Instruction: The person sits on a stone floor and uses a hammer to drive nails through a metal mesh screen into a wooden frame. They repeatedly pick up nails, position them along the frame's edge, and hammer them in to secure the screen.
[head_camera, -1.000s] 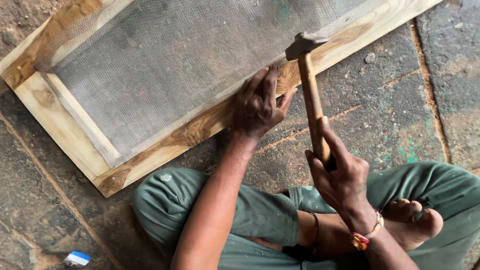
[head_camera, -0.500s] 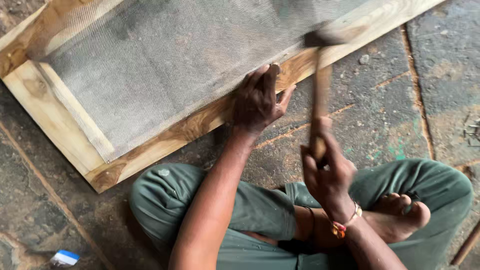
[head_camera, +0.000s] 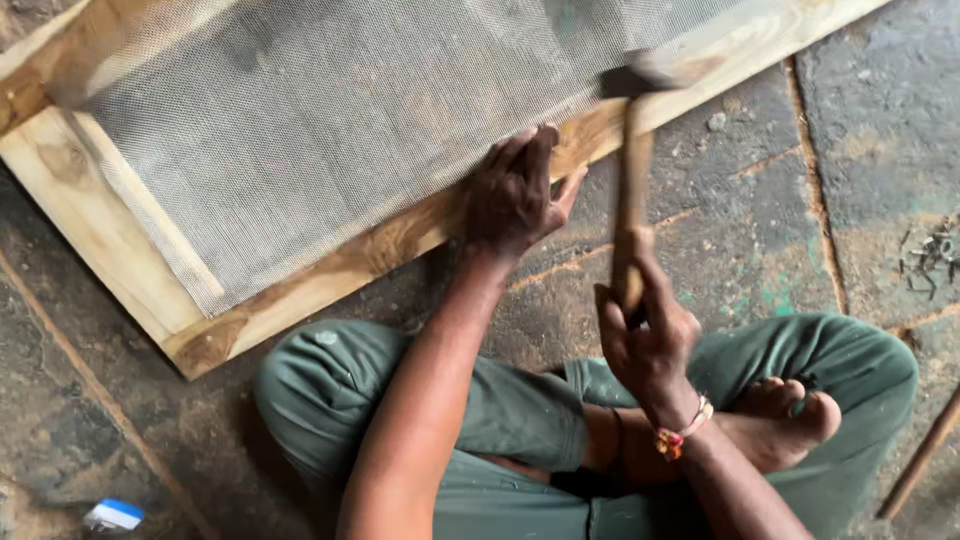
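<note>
Head view: left hand (head_camera: 515, 190) presses flat, fingers spread, on the wooden frame (head_camera: 330, 275) beside its wire mesh (head_camera: 320, 130). Right hand (head_camera: 645, 330) has fingers clenched around a hammer (head_camera: 630, 180), its head blurred over the frame's rail. A small blue-and-white package (head_camera: 113, 515) lies on the floor, lower left.

A wooden-handled hammer (head_camera: 631, 190) with a dark metal head stands nearly upright, motion-blurred, head over the near rail of a pale wooden frame (head_camera: 330, 275) covered in grey wire mesh, lying flat on the floor
</note>
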